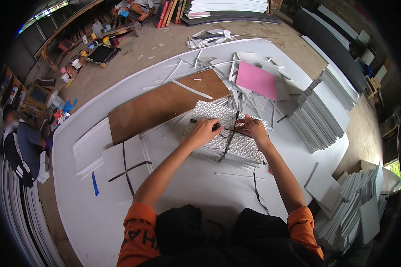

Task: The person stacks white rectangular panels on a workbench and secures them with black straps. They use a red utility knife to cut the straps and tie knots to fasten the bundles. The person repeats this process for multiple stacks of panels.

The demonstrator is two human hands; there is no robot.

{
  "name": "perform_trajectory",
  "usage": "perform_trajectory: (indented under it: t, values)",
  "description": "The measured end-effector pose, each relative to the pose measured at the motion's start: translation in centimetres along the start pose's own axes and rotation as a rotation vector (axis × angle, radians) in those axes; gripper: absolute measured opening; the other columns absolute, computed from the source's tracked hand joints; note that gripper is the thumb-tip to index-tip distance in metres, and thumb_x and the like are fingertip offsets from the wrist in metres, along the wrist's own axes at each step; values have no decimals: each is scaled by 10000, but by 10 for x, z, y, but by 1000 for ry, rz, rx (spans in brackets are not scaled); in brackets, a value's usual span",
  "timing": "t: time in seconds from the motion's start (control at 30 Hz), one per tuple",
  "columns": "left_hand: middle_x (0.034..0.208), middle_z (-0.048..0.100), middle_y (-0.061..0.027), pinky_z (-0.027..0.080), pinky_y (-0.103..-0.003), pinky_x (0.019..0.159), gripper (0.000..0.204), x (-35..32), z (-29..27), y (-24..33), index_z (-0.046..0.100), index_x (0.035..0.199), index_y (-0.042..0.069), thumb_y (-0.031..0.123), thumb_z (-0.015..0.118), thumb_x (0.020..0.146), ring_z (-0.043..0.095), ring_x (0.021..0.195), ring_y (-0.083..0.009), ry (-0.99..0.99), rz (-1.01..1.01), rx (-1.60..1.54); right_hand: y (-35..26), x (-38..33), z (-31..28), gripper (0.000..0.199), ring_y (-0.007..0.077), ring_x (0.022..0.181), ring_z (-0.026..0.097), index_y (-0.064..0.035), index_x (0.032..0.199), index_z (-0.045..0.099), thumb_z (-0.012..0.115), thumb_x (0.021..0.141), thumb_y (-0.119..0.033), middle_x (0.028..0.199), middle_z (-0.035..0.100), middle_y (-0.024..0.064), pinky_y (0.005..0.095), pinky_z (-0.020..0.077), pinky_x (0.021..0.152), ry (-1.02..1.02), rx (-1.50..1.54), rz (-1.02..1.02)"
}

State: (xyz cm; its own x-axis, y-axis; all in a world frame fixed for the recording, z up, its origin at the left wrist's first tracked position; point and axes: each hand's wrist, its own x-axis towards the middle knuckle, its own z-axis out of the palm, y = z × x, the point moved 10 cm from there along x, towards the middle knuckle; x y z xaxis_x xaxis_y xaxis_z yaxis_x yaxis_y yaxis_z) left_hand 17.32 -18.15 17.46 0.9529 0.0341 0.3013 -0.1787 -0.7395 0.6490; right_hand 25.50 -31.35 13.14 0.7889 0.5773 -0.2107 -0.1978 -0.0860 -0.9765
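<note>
Before me on the white table lies a stack of boards (249, 149) with a quilted, silvery-white top sheet. Black strap (228, 144) runs over it in a cross. My left hand (204, 131) is closed on a piece of the strap, left of the crossing, with a dark bit showing at its fingertips. My right hand (253, 127) pinches strap just right of the crossing, its fingers bent over the top sheet. The knot or loop between the hands is too small to make out. A loose black strap (257, 196) trails over the table near my right forearm.
Left stands a white bundle (113, 160) crossed with black strap, beside a blue tool (95, 183). Beyond are a brown board (160, 101), white offcuts (229, 66) and a pink sheet (256, 80). Board stacks (318, 120) rise at right. One person (26, 142) is at left, another (140, 10) far back.
</note>
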Motion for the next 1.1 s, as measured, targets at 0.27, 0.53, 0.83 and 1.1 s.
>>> perform_trajectory:
  t: [0.27,0.53,0.83,1.1]
  values:
    - [679,579,-103,423,-346,570,315,-6,-10,-3,541,824,50,344,630,753,566,626,-257,219,46,-121,-6,10,15,408,278,792,614,15,821,467,332,926,-356,831,563,131,363,520,732,-16,111,63]
    - [693,608,-83,443,-364,587,391,-1,12,2,596,756,110,465,693,626,594,683,-260,98,-270,52,-3,15,7,423,253,733,624,12,792,460,371,910,-385,763,533,111,331,528,695,28,88,50]
    - [612,591,-88,425,-343,543,283,-4,25,-14,649,763,96,357,695,666,581,595,-238,123,-356,-131,-16,6,7,298,165,815,581,39,942,499,433,900,-249,853,522,75,266,496,741,-149,-107,-22]
    - [584,583,-79,417,-330,518,273,-4,26,-13,640,749,81,335,701,669,571,549,-221,204,-299,-164,-56,-11,-116,260,207,745,583,-38,1003,574,553,747,7,954,522,131,278,484,688,308,-819,-306]
